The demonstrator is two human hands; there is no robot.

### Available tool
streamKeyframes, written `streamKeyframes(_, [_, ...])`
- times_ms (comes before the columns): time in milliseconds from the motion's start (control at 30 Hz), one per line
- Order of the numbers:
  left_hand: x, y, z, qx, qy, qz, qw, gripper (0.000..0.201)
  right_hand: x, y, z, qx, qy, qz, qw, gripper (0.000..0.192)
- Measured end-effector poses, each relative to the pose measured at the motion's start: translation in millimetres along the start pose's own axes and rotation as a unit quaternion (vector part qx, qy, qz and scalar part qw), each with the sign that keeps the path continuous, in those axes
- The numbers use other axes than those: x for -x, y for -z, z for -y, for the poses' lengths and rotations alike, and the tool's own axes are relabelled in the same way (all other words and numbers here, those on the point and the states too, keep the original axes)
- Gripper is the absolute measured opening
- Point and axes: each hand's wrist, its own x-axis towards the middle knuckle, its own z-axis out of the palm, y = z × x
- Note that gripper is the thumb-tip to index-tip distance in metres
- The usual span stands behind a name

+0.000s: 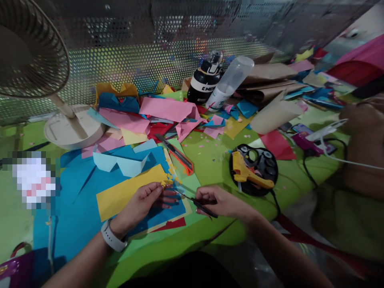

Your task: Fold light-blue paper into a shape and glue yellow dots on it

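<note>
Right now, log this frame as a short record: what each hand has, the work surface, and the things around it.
left hand: pinches a small yellow paper piece at the fingertips
right hand: closed on scissors, blades pointing at that piece
under hands: yellow sheet on blue paper
surface: green table, strewn with coloured paper
nearby: utility knife, yellow glue gun on a black tray
back: fan, black bottle
</note>
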Motion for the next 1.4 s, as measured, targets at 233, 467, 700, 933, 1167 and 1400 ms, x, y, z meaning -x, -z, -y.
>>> streamKeyframes(233, [-1, -0.8, 0, 0.017, -0.01, -0.012, 1.0, 0.034, 1, -1, 6, 0.011, 0.001, 0.004, 1.0, 0.045])
streamKeyframes(467, [-1, 0.6, 2, -0.01, -0.002, 0.021, 1.0, 0.038, 1, -1, 3, 0.011, 0.004, 0.012, 1.0, 0.042])
streamKeyframes(700, [-1, 0.1, 2, -0.018, 0.002, 0.013, 1.0, 0.041, 0, 0, 3, 0.007, -0.009, 0.011, 1.0, 0.044])
streamKeyframes(933, [-1, -0.2, 1, -0.022, 0.001, 0.014, 1.0, 0.042, -1, 1, -1, 0.011, -0.009, 0.012, 1.0, 0.045])
streamKeyframes(1167, [-1, 0.3, 1, -0.021, -0.003, 0.019, 1.0, 0.038, 1, 0, 6, 0.0, -0.008, 0.004, 1.0, 0.045])
streamKeyframes(1400, [-2, 2.9, 2, -0.017, 0.013, -0.001, 1.0, 0.036, 2, -4, 12, -0.045, -0.014, -0.029, 0.998, 0.049])
